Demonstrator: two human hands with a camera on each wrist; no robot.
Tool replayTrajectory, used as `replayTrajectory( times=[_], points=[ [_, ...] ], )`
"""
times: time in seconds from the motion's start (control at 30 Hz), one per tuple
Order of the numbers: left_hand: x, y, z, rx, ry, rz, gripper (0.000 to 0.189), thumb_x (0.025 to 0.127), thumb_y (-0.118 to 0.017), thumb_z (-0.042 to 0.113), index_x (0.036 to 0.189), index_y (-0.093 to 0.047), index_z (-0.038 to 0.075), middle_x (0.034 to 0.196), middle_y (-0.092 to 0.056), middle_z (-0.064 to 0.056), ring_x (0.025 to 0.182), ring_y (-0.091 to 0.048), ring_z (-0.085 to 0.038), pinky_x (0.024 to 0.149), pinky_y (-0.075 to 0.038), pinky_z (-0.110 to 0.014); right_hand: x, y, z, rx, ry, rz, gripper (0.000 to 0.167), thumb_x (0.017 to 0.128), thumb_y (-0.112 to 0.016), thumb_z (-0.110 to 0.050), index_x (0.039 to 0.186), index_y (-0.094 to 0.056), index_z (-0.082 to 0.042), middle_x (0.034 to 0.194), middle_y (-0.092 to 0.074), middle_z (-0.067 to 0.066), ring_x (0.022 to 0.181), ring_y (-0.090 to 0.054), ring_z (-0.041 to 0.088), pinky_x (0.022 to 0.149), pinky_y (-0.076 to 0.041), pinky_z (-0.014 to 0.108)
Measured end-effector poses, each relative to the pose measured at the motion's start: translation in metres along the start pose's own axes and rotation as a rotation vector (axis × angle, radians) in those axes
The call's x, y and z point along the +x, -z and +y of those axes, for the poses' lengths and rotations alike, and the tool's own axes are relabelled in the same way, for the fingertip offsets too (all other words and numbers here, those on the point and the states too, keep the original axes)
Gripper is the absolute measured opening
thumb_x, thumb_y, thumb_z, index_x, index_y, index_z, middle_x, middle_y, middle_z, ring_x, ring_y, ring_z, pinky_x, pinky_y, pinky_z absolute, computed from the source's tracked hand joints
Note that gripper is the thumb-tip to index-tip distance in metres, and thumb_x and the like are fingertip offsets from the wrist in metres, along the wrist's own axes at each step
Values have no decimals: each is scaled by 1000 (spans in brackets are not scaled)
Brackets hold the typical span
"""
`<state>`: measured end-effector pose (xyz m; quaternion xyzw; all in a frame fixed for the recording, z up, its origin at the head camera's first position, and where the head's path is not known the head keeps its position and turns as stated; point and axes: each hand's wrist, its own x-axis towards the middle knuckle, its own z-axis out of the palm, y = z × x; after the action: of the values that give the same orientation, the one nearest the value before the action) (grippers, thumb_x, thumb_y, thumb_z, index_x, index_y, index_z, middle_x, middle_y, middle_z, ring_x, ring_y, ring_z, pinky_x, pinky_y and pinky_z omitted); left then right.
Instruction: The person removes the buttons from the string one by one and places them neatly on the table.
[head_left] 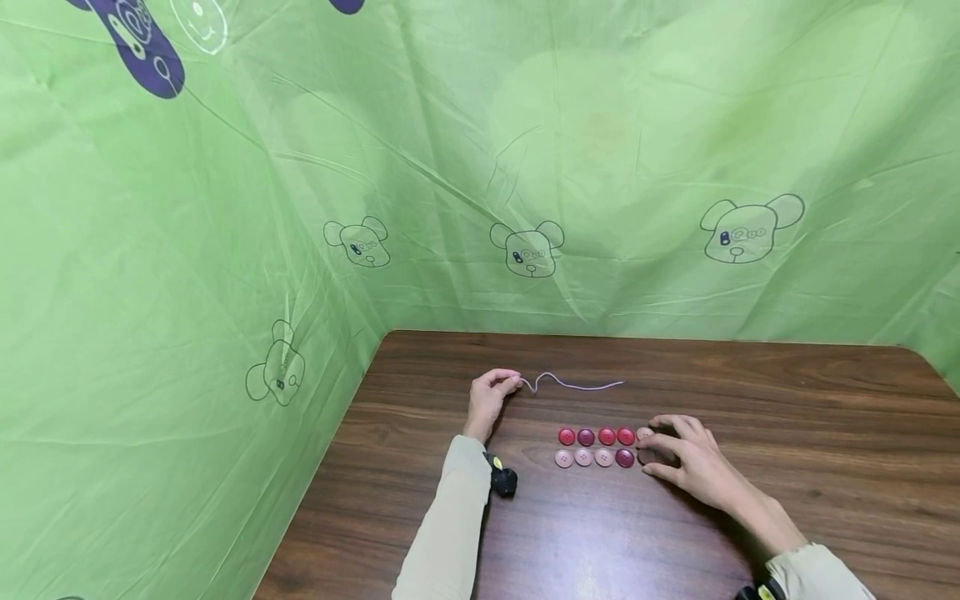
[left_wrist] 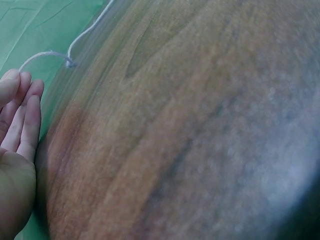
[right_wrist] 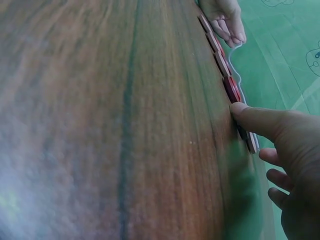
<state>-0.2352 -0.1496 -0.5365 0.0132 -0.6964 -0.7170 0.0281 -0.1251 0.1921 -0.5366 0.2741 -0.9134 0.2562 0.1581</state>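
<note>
My left hand (head_left: pixel 489 402) pinches one end of a thin pale lilac cord (head_left: pixel 585 388) between thumb and fingertips. From there the cord runs in a wavy line to the right, behind the buttons. Two rows of round buttons lie flat on the table: red and maroon ones (head_left: pixel 607 436) at the back, mostly pale pink ones (head_left: pixel 583 457) in front. At the right end of the rows my right hand (head_left: pixel 693 463) reaches over the last buttons, partly hiding a dark button. In the right wrist view its thumb (right_wrist: pixel 242 111) overlaps the row's edge, fingers spread apart.
The brown wood-grain table (head_left: pixel 810 400) has rounded far corners. Green cloth (head_left: pixel 450 167) printed with bear heads hangs behind it and along the left side. A black wrist camera (head_left: pixel 504 482) sits on the left wrist, close over the table.
</note>
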Motion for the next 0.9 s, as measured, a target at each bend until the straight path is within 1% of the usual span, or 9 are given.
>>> replayTrajectory(
  times=[0.13, 0.3, 0.37, 0.47, 0.6, 0.67, 0.77, 0.83, 0.9],
  points=[
    [3, -2, -5, 12, -3, 24, 19, 87, -68, 5, 100, -69, -9, 96, -68, -31, 94, -68, -38, 88, -54, -47, -1, 0, 1, 2, 4, 16, 33, 69, -85, -25, 100, -74, -22, 117, -58, 10, 110, -44, 32, 81, -31, 43],
    [4, -4, -4, 22, -3, 33, 17, 86, -70, 6, 98, -70, -7, 91, -71, -23, 85, -71, -24, 82, -58, -36, -2, 2, 0, 13, -5, 19, 35, 69, -84, -24, 103, -73, -22, 117, -58, 10, 109, -44, 31, 82, -30, 44],
    [4, -5, -3, 29, -3, 34, 16, 86, -70, 6, 97, -71, -6, 90, -72, -22, 83, -71, -21, 81, -58, -33, -2, 3, 0, 30, -11, 23, 34, 70, -84, -24, 103, -73, -23, 117, -58, 10, 110, -44, 32, 83, -30, 43],
    [3, -5, -2, 41, 6, 31, 15, 87, -69, 5, 97, -71, -6, 92, -72, -23, 84, -71, -24, 82, -58, -34, -1, 5, -1, 67, -33, 43, 31, 73, -83, -24, 102, -73, -22, 117, -59, 9, 111, -44, 32, 83, -29, 43],
    [2, -3, 1, 52, 9, 5, 18, 87, -68, 5, 100, -69, -8, 97, -69, -28, 91, -69, -35, 86, -56, -40, 2, 10, -1, 80, -68, 82, 26, 76, -80, -20, 101, -73, -19, 116, -58, 11, 110, -44, 32, 82, -29, 44],
    [-1, -3, 10, 72, 4, -21, 19, 88, -66, 2, 101, -67, -12, 98, -67, -32, 94, -67, -42, 88, -55, -45, 4, 12, 0, 68, -80, 101, 24, 76, -79, -16, 100, -73, -18, 116, -58, 13, 109, -45, 33, 82, -30, 45],
    [0, -2, 11, 134, -20, -26, 16, 87, -67, 2, 98, -69, -10, 94, -68, -30, 90, -68, -40, 82, -58, -41, 8, 17, 3, 61, -93, 133, 22, 77, -77, -12, 98, -72, -14, 115, -58, 15, 108, -46, 36, 82, -31, 48],
    [0, -1, 12, 244, -52, -11, 13, 86, -68, 3, 95, -71, -6, 89, -71, -25, 83, -70, -34, 74, -59, -32, 12, 21, 6, 64, -101, 153, 22, 77, -77, -11, 98, -71, -13, 114, -58, 16, 107, -46, 37, 83, -31, 49],
    [4, 1, 8, 373, -94, 19, 8, 85, -72, 9, 90, -74, 2, 83, -73, -15, 75, -69, -22, 65, -55, -22, 16, 26, 9, 75, -111, 173, 22, 78, -77, -10, 99, -71, -12, 114, -58, 17, 107, -46, 39, 85, -31, 52]
  ],
)
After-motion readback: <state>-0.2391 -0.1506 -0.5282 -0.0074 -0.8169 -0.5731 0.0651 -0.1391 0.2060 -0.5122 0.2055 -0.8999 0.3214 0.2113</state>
